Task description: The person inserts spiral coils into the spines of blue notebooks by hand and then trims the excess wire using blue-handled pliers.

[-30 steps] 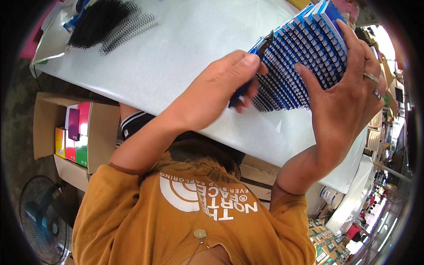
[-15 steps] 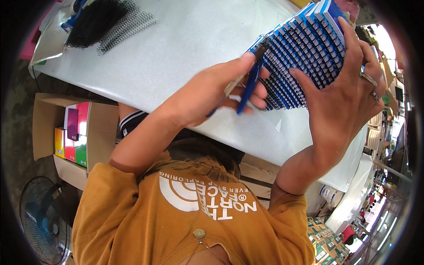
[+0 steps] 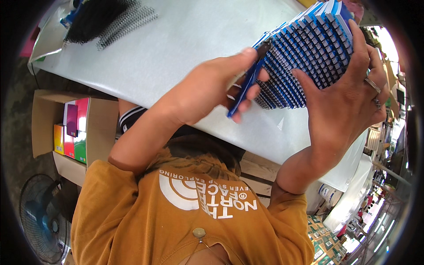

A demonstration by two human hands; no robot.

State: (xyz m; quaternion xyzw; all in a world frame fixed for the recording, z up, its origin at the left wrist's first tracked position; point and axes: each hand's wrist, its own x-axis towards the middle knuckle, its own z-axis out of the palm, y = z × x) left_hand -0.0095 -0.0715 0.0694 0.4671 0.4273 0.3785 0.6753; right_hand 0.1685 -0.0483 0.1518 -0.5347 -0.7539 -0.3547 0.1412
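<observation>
My left hand (image 3: 207,86) is closed around a pair of cutting pliers (image 3: 247,86) with blue handles and a dark head. The pliers' jaws meet the left edge of a stack of spiral-bound notebooks (image 3: 304,57). Black wire coils run along the notebooks' spines, which face me; the covers are blue and white. My right hand (image 3: 340,104), with rings on its fingers, grips the stack from the right side. Its thumb lies against the coils and its fingers wrap the far side. Exactly which coil end sits in the jaws is too small to tell.
Loose black wire coils (image 3: 128,26) lie at the far left of the pale-covered table (image 3: 185,39). Below its left edge stands an open cardboard box (image 3: 104,132) holding colourful notebooks (image 3: 75,132). A fan (image 3: 44,221) is at lower left, patterned boxes (image 3: 327,240) at lower right.
The pliers' handles, spread apart before, are now squeezed together in my left hand. The notebook stack and both hands have shifted slightly to the right.
</observation>
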